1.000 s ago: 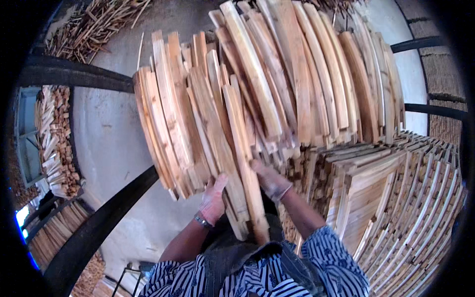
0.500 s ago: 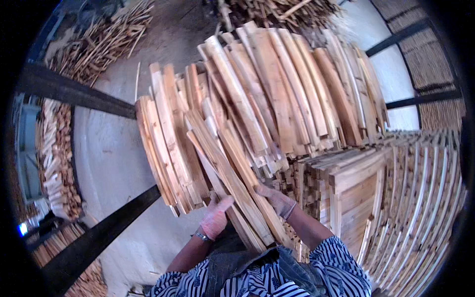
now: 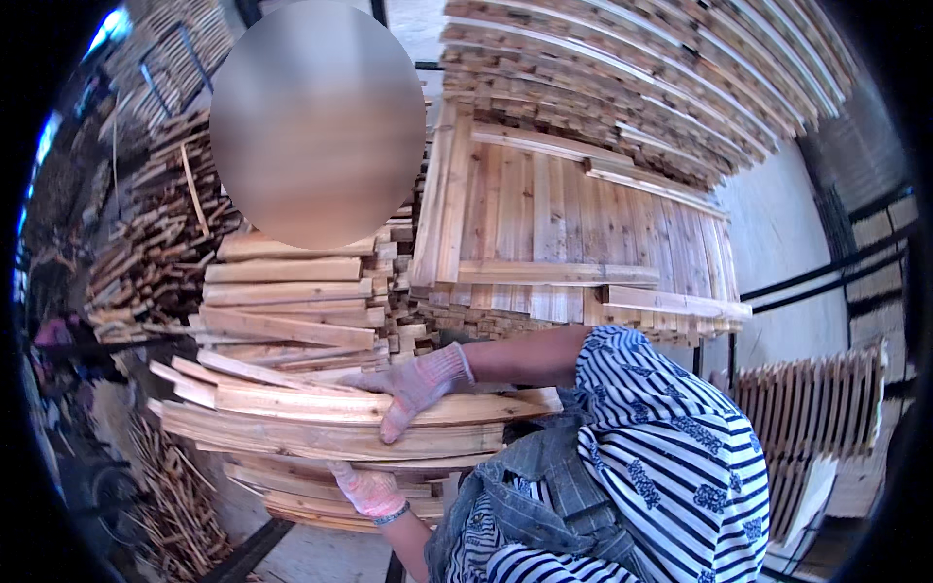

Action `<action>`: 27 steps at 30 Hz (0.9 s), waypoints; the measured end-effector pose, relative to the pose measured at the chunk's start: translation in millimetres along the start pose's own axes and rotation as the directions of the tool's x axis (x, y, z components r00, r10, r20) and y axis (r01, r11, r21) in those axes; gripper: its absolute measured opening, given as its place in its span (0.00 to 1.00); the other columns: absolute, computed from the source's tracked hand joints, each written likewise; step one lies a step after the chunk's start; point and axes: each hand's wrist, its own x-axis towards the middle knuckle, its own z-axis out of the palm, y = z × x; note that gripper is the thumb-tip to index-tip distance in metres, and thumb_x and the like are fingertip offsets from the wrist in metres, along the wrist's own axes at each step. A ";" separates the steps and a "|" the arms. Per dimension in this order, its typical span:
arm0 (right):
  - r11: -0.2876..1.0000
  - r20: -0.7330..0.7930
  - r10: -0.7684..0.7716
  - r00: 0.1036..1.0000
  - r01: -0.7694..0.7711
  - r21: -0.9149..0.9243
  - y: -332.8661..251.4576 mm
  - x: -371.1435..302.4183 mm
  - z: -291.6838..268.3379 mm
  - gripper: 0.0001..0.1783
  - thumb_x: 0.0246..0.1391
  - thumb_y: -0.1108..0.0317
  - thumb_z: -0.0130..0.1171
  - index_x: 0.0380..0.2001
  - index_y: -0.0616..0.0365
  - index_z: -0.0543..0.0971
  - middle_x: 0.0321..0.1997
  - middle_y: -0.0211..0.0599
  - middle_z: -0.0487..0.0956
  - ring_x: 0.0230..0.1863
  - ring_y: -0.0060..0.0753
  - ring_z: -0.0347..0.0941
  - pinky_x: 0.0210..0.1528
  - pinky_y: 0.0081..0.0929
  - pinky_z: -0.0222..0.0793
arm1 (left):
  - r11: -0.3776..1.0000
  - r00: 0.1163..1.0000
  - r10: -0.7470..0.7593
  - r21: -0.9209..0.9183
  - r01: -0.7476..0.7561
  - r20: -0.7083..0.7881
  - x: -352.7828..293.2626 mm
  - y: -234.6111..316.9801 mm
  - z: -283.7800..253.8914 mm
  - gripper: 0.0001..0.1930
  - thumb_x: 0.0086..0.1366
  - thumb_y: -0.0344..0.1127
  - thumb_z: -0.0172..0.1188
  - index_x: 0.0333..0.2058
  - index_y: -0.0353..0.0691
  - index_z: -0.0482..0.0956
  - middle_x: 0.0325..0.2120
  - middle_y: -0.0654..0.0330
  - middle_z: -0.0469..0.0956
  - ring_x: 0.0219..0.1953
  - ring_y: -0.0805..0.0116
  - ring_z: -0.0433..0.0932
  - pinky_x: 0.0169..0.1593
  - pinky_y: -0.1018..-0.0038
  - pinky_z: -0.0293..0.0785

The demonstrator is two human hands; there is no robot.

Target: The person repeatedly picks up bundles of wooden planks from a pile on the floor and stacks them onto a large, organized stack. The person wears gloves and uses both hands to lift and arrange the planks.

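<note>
Wooden slats lie in front of the person, left of centre, in a work area whose pale, smooth floor shows beside a tall slatted stack at the upper right. Below that stack in view is a broad wooden panel of boards laid edge to edge. Left of it, a row of boards runs crosswise, and a heap of thin sticks covers the lower left.

The slats' long axis runs nearly level across the view — right ends toward the person's apron, left ends staggered. The gloved right hand is partly closed around a slat — thumb over its face. The gloved left hand sits half curled at the lower edge; I cannot tell whether it grips.
</note>
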 end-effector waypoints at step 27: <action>0.902 -0.827 -0.266 0.496 -0.175 -0.395 27.5 -368.9 -248.1 0.84 0.36 0.47 0.83 0.74 0.70 0.28 0.78 0.64 0.49 0.78 0.53 0.52 0.76 0.38 0.53 | 0.806 0.356 -0.435 0.534 -0.256 0.827 62.9 -101.4 519.1 0.36 0.63 0.44 0.69 0.64 0.37 0.65 0.58 0.53 0.77 0.59 0.63 0.76 0.60 0.63 0.77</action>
